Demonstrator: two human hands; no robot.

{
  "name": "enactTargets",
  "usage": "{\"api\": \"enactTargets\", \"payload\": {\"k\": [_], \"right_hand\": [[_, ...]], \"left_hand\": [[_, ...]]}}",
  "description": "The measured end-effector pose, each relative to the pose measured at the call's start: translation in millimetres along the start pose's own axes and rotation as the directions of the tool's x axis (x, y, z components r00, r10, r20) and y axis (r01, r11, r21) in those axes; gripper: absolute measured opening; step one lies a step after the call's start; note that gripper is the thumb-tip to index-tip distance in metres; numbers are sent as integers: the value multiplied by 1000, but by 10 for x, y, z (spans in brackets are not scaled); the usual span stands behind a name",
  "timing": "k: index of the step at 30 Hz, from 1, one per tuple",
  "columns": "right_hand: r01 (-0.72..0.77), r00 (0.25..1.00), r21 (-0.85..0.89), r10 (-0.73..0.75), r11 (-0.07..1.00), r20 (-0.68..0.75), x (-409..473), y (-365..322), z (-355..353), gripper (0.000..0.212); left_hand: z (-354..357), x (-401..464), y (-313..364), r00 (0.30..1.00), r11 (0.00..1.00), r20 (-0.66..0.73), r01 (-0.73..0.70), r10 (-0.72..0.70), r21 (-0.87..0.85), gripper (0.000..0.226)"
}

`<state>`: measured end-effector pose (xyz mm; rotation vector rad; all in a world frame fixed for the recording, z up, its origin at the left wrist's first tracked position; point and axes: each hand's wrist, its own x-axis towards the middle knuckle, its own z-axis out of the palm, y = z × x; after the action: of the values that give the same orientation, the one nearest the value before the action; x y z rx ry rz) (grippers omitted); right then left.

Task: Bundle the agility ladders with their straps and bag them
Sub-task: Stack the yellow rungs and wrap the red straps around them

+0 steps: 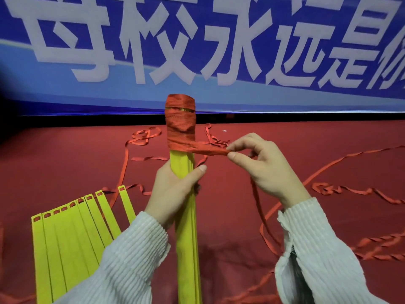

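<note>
A stack of yellow ladder rungs point(188, 238) stands upright in front of me, gripped around its middle by my left hand point(173, 189). Its top end is wound in several turns of red strap point(180, 123). The strap runs off the lowest turn to the right, where my right hand point(260, 163) pinches it taut between thumb and fingers, level with the bottom of the wrapping. A second set of yellow rungs point(72, 233) lies fanned out flat at the lower left, red strap threaded through the slots at their ends.
Loose red straps point(341, 189) trail in loops and tangles across the red floor covering point(65, 154), mostly to the right and behind the bundle. A blue banner point(197, 51) with large white characters hangs along the back.
</note>
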<state>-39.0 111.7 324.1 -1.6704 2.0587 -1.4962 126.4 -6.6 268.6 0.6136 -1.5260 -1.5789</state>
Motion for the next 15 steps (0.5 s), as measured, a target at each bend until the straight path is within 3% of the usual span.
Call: {"api": "enactTargets", "payload": {"k": [2, 4, 5, 8, 11, 13, 14, 15], "right_hand": [[-44, 998, 184, 36, 982, 44, 5, -8, 26, 18], [-178, 974, 430, 98, 885, 203, -11, -5, 39, 25], [-256, 946, 473, 118, 843, 302, -17, 10, 36, 30], [-406, 848, 298, 234, 864, 476, -32, 198, -24, 33], [-419, 851, -74, 420, 905, 316, -36, 453, -11, 16], [-344, 916, -225, 378, 912, 133, 1, 507, 36, 10], [-284, 956, -104, 290, 953, 47, 25, 465, 53, 17], [-206, 976, 169, 214, 964, -28, 51, 386, 39, 25]], "left_hand": [[-27, 17, -10, 999, 1000, -34, 1, -1, 8, 38], [-43, 34, -11, 998, 1000, -55, 14, -13, 8, 30], [-57, 49, -15, 998, 1000, -59, 21, -20, 12, 23], [-160, 142, -34, 990, 999, -138, 43, -43, 0, 10], [-309, 238, -5, 960, 994, -262, 82, -100, -79, 15], [-379, 274, 0, 948, 988, -294, 89, -123, -124, 12], [-392, 284, -7, 946, 988, -298, 93, -127, -124, 10], [-396, 297, -24, 947, 990, -297, 93, -122, -108, 10]]}}
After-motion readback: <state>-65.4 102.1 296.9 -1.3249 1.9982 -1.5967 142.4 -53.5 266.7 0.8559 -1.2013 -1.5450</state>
